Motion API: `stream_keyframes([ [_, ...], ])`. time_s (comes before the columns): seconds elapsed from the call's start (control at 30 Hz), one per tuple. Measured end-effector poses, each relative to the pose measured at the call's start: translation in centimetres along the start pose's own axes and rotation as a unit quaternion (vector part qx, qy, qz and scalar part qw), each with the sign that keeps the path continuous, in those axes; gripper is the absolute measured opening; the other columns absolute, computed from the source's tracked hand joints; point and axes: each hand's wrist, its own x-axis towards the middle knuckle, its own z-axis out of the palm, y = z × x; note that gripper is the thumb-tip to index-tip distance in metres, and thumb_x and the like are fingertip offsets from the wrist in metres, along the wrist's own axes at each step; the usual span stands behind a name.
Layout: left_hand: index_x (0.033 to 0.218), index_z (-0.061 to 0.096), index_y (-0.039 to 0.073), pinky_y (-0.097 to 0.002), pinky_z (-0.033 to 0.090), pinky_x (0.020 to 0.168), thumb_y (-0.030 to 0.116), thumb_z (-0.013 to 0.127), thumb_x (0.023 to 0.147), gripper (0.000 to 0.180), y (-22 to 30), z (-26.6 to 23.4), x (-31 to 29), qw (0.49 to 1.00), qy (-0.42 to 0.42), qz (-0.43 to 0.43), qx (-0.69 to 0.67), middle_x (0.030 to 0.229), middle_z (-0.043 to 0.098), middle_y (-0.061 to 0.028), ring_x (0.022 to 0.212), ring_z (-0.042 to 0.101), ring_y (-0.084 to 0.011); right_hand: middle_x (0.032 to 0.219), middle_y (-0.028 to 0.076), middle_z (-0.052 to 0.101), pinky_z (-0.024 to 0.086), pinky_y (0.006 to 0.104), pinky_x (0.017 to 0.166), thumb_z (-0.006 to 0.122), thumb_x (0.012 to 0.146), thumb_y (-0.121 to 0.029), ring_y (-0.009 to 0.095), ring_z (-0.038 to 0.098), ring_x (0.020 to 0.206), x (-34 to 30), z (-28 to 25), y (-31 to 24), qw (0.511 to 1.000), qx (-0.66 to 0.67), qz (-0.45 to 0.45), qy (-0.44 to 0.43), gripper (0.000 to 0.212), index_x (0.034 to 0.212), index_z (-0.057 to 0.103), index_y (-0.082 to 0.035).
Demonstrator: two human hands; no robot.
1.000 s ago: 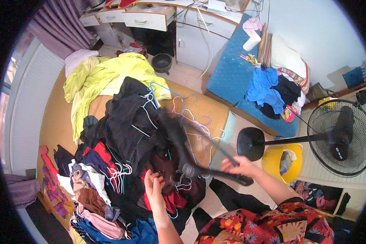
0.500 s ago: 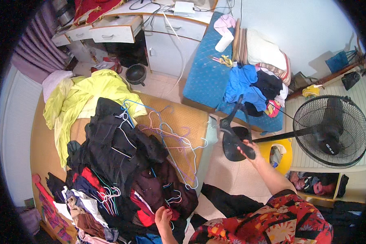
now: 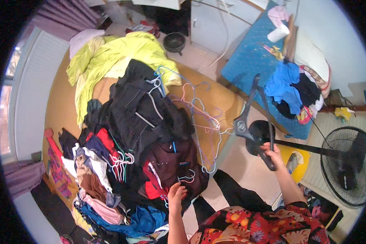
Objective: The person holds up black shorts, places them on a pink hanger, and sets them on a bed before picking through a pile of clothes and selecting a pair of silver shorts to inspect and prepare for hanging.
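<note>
My right hand [image 3: 271, 153] grips one arm of a broad black plastic clothes hanger [image 3: 244, 129], raised over the floor between the bed and the blue mattress. My left hand [image 3: 177, 192] is just above the front edge of a dark maroon garment [image 3: 173, 162], its fingers loosely bent and apart, with nothing visible in them. Close to those fingers, pale hanger hooks [image 3: 187, 178] stick out of the cloth. A black garment [image 3: 130, 101] lies behind the maroon one. Several thin coloured hangers [image 3: 205, 124] lie tangled to its right on the woven mat [image 3: 227, 95].
Yellow-green cloth [image 3: 126, 53] covers the mat's far left. Mixed clothes [image 3: 95, 183] are heaped at near left. On the right stand a black fan [image 3: 347, 162] and a yellow basin [image 3: 301, 162]. Clothes [image 3: 284, 81] lie on the blue mattress [image 3: 248, 53]. A dark pan [image 3: 174, 42] sits on the floor.
The view has swung, so the scene sits further right. The black hanger has turned in my right hand and shows its triangular shape. My left hand stays by the maroon garment.
</note>
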Motion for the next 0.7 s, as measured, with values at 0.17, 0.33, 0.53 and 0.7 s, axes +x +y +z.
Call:
stream_keyframes([
  [0.17,0.119,0.051,0.001,-0.0271,0.048,0.075,0.015,0.057,0.088,0.035,-1.9,-1.7,0.1,1.000,0.009,-0.020,-0.014,0.101,0.062,-0.0082,0.086,0.061,-0.0165,0.100,0.011,0.065,0.047,0.0252,0.074,0.054,0.070,-0.002,0.018,0.061,0.086,6.4,9.9,1.9,0.990,-0.142,-0.012,-0.012,0.043,0.113,0.052,0.000],
  [0.33,0.117,0.054,0.001,-0.0282,0.048,0.078,0.014,0.063,0.083,0.038,-5.5,-5.0,1.2,0.994,0.096,0.032,0.030,0.104,0.061,-0.0091,0.091,0.059,-0.0173,0.102,0.013,0.062,0.052,0.0300,0.070,0.055,0.079,-0.005,0.021,0.062,0.083,10.7,13.7,7.4,1.000,-0.008,0.014,-0.021,0.033,0.110,0.050,0.002],
  [0.53,0.112,0.055,0.001,-0.0409,0.040,0.093,0.014,0.072,0.064,0.052,-5.3,-10.7,4.9,0.877,0.299,0.195,0.321,0.110,0.053,-0.0189,0.107,0.049,-0.0345,0.094,0.001,0.059,0.048,0.0327,0.062,0.060,0.080,-0.013,0.014,0.058,0.079,12.2,16.9,10.5,0.947,-0.275,0.145,-0.084,0.028,0.107,0.052,-0.010],
  [0.7,0.121,0.048,0.004,-0.0423,0.038,0.097,0.007,0.068,0.065,0.060,0.2,-15.3,10.3,0.778,0.400,0.270,0.402,0.127,0.043,-0.0205,0.114,0.043,-0.0387,0.100,0.003,0.058,0.049,0.0362,0.065,0.062,0.080,-0.016,0.015,0.057,0.088,12.5,13.9,12.2,0.896,-0.423,0.126,-0.044,0.037,0.114,0.051,-0.010],
])
